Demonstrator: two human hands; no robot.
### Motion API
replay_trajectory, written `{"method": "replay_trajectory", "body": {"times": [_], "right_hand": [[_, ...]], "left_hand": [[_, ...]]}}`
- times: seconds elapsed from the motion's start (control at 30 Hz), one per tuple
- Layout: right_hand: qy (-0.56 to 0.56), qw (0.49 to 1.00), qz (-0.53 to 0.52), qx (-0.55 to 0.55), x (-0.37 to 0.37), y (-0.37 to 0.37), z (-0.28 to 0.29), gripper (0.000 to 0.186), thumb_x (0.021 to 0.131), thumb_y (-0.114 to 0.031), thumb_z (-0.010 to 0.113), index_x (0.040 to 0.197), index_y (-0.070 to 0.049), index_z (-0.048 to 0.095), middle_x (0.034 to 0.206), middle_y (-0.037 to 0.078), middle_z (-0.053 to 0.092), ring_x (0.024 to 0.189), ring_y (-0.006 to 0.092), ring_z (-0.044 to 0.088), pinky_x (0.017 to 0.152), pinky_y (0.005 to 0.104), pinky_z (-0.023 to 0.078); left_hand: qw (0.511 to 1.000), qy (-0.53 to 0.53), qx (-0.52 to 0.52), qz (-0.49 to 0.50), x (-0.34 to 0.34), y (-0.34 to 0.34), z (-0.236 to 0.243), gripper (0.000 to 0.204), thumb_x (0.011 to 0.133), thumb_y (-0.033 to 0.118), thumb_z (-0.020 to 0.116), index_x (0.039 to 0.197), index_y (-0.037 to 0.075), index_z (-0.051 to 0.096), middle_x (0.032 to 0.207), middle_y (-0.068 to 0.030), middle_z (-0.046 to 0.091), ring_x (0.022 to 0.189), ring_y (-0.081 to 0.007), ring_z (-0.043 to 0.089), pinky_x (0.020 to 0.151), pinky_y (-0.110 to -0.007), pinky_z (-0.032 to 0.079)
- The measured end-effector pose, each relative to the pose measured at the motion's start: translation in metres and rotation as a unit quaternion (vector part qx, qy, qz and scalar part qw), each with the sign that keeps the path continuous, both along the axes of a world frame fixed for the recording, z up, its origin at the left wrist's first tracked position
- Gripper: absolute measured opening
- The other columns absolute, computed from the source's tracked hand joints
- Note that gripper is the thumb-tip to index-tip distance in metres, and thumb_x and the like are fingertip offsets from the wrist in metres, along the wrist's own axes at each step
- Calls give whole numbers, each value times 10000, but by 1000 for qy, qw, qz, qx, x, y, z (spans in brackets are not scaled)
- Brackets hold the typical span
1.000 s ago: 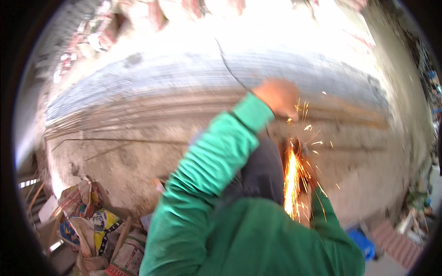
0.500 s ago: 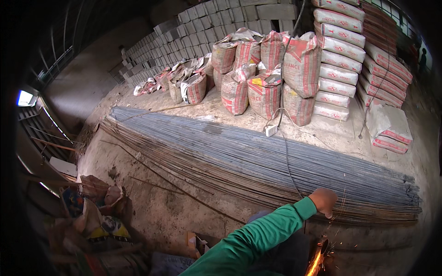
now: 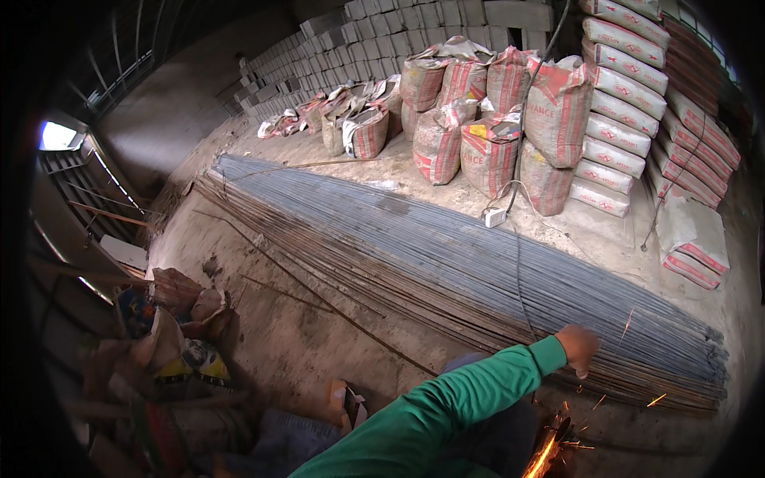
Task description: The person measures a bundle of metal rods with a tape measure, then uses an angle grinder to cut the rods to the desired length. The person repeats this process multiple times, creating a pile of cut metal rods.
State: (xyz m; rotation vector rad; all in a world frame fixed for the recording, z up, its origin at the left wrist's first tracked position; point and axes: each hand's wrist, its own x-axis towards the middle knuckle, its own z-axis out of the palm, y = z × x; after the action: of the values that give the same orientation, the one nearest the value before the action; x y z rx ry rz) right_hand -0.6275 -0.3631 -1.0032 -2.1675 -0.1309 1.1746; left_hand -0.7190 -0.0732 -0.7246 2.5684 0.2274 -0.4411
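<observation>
My left hand (image 3: pixel 578 349), in a green sleeve (image 3: pixel 446 414), reaches over the near edge of a long bundle of steel rebar (image 3: pixel 382 239), close to its right end. Its fingers are curled closed; what they grip, if anything, is hidden. Just below the hand, a dark spinning disc (image 3: pixel 563 429) at the lower edge throws a bright orange stream of sparks (image 3: pixel 543 456). Stray sparks fly up past the hand and to the right. The tool behind the disc is out of the picture. My right hand is not in view.
Beyond the rebar stand filled sacks (image 3: pixel 494 151), a stack of cement bags (image 3: pixel 617 119) and grey concrete blocks (image 3: pixel 382 40). A white power outlet box (image 3: pixel 495 217) with a dark cable lies by the sacks. Crumpled sacks (image 3: pixel 179 334) and a small open carton (image 3: pixel 346 405) lie at lower left.
The view has shifted and tilted slightly, so the sacks and outlet box sit farther right. My left hand stays closed above the rebar. More sparks scatter to the right.
</observation>
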Motion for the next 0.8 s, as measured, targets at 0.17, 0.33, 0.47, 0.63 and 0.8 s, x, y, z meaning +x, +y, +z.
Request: {"method": "replay_trajectory", "body": {"times": [0.17,0.33,0.47,0.63,0.8], "right_hand": [[-5,1000,1,-5,-6,-3,0,310,850,-178,625,1113,-15,623,974,51,632,809,162,590,701,294,481],[-4,1000,-25,9,-17,-34,-5,303,848,-158,622,1112,-10,616,971,49,627,800,159,586,698,293,479],[-15,999,-27,21,-30,-97,-11,298,846,-141,619,1112,-7,611,968,47,623,793,157,582,696,291,479],[-7,995,37,90,-18,-125,-20,249,821,-97,633,1054,-11,612,932,30,613,782,140,574,689,291,475],[-7,1000,-5,22,-13,-135,-37,251,771,-120,705,981,-1,637,803,61,628,688,173,588,642,347,482]], "left_hand": [[999,-44,10,-2,-7,-1,-5,436,626,349,819,898,24,718,896,-136,694,892,-326,665,724,-450,536],[997,-59,33,-39,-5,-2,9,414,595,353,792,850,33,725,847,-142,697,832,-334,678,681,-458,541],[995,-100,4,-20,-10,6,1,468,590,412,763,816,5,715,817,-196,684,796,-366,670,682,-470,537],[998,-42,-37,9,-15,9,11,490,673,370,754,955,-25,684,928,-221,676,915,-387,647,796,-460,505],[1000,11,10,-3,0,-3,22,704,708,370,761,1294,38,556,1225,-213,605,1158,-365,567,984,-448,443]]}}
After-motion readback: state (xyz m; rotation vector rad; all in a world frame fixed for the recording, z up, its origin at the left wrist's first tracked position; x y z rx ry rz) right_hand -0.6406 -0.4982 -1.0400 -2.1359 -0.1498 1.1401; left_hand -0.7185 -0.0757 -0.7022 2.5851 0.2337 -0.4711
